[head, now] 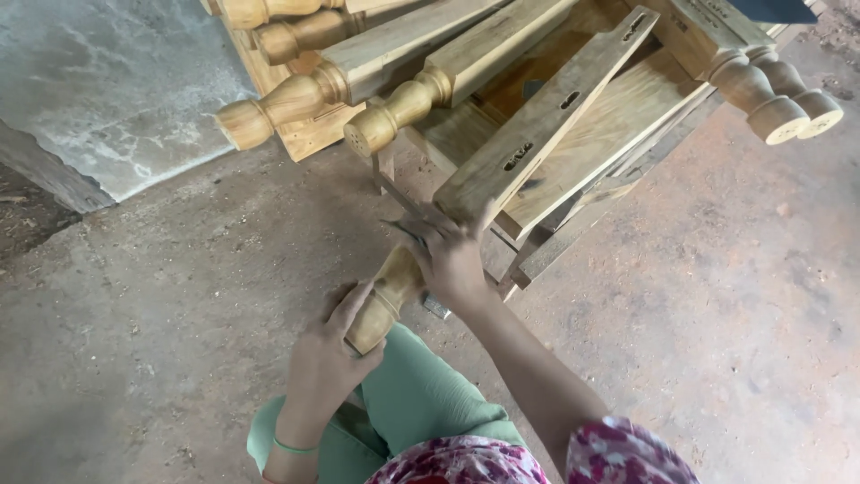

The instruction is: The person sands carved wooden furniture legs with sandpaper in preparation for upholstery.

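A long wooden furniture leg [537,116] with slots cut in its flat face slants from the upper right down to me. Its turned round foot [381,300] rests over my knee. My left hand [327,354] wraps around that foot from below. My right hand [448,255] presses on the leg just above the foot, where the square part ends; a small dark piece shows under its fingers, and I cannot tell what it is.
Several more turned legs [287,103] and boards [618,134] lie stacked ahead, two rounded feet [788,108] at the upper right. A grey slab [116,90] lies at the upper left. Dusty concrete floor [717,296] surrounds me. My green trousers [412,403] show below.
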